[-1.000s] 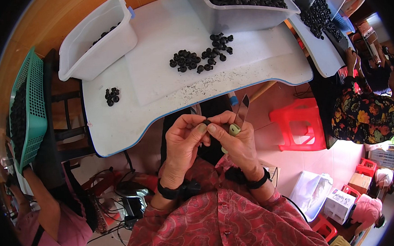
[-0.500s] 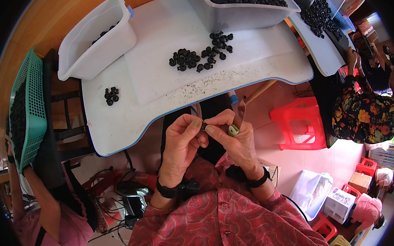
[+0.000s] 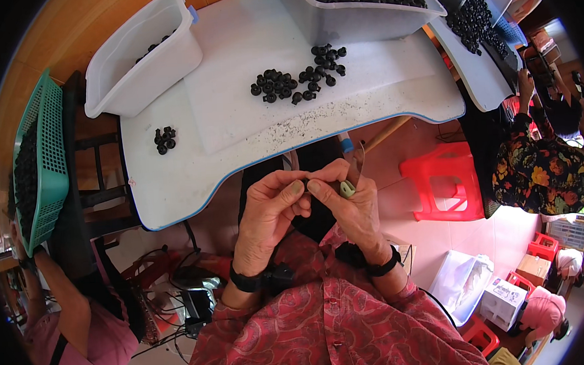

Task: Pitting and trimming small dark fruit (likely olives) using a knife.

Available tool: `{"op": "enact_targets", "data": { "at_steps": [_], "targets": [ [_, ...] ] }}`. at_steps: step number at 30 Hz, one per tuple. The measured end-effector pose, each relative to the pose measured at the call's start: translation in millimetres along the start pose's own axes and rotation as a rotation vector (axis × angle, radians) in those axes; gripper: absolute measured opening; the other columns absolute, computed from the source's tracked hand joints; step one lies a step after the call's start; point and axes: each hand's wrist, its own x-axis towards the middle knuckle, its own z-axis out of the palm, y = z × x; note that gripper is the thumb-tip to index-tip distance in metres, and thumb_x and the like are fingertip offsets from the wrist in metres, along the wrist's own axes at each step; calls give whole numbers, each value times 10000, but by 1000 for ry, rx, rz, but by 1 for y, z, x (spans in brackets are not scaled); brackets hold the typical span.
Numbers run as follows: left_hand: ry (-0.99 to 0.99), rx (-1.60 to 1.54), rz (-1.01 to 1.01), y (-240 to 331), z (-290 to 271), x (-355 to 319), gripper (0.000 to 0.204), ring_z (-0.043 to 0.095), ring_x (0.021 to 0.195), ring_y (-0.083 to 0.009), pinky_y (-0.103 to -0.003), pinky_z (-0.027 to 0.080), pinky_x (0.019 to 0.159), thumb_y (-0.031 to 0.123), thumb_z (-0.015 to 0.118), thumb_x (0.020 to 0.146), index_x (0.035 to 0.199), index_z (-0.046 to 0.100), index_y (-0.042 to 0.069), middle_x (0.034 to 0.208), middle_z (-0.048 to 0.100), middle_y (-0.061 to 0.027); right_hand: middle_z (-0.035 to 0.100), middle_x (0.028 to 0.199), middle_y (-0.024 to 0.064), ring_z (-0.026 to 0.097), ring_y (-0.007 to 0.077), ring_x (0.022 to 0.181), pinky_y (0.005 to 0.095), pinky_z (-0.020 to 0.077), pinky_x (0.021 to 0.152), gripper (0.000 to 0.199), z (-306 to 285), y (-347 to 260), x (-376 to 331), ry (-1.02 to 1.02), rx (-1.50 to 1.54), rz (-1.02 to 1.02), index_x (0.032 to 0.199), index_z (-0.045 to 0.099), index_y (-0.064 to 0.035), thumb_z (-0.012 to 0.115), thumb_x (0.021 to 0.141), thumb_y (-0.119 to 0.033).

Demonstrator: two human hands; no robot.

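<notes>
Above my lap, just off the table's near edge, both hands meet fingertip to fingertip. My left hand (image 3: pixel 271 209) is closed in a pinch on a small black part (image 3: pixel 307 184), mostly hidden by the fingers. My right hand (image 3: pixel 348 209) presses its thumb and forefinger against the same part. Tucked in the right hand is a small knife, its pale green handle (image 3: pixel 348 189) showing near the thumb and its blade (image 3: pixel 356 166) pointing up and away. On the table lies a loose group of knobbed black parts (image 3: pixel 276 84), with a smaller cluster (image 3: pixel 165 140) to the left.
A white tub (image 3: pixel 143 91) with some black parts stands at the table's left; a fuller grey bin (image 3: pixel 369 22) is at the back. Dark crumbs dot the white table (image 3: pixel 236 142). A red stool (image 3: pixel 442 183) stands to the right. Co-workers sit on both sides, beside a green basket (image 3: pixel 50 157) at left.
Both hands stay together with only a slight shift of the fingertips. The black part is more covered than before. The knife has tilted a little in the right hand.
</notes>
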Motion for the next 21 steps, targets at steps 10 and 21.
{"op": "enact_targets", "data": {
  "at_steps": [10,21],
  "targets": [
    [9,-21,29,1,4,-2,165,620,665,-138,-273,528,599,37,599,892,1042,630,-24,854,657,-99,636,760,52,610,94,667,216,499,606,65,0,-12,0,-61,91,98,937,576,18,561,926,-44],
    [9,-21,60,2,7,-3,158,618,657,-140,-273,523,587,41,599,893,1039,605,-19,812,642,-90,633,761,52,606,98,688,237,512,647,68,2,-15,0,-63,131,126,930,576,19,576,919,-48]
  ]
}}
